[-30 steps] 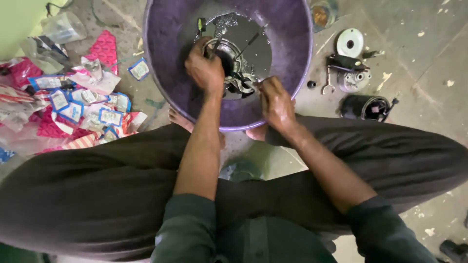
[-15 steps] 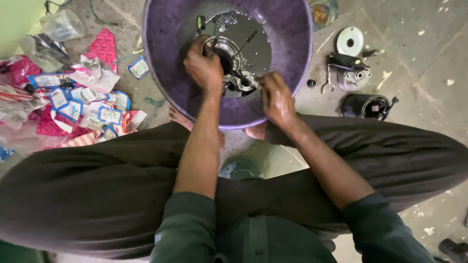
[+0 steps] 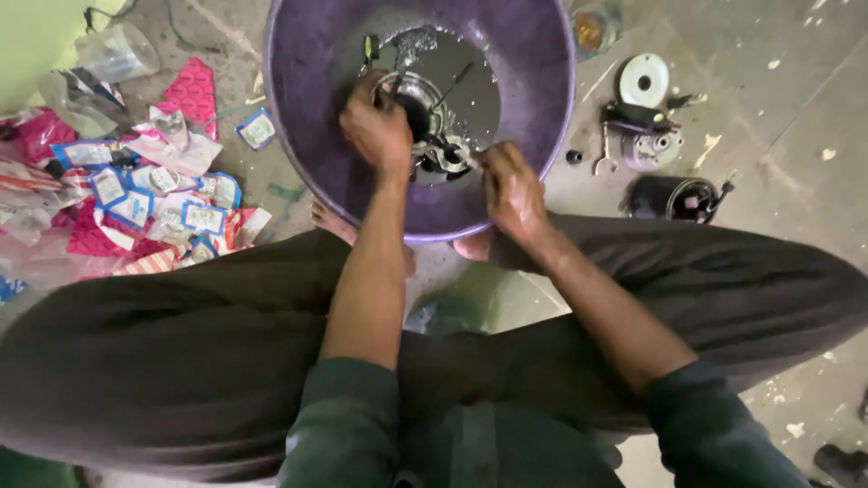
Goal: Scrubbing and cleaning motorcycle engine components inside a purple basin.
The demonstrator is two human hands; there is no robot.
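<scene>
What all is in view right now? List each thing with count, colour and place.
basin: one, purple, top centre on the floor, dark liquid inside
metal part: one, grey and black, in the basin under both hands
packets: many, pink, white and blue, left on the floor
plastic cup: one, clear, top left
disc: one, white, right of the basin
motor parts: a few, black and grey, right on the floor
left hand: grip on the metal part
right hand: at the part's right side

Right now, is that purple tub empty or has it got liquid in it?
It holds liquid. The purple tub has a dark, shiny pool at its bottom, and both hands work a metal part in it.
</scene>
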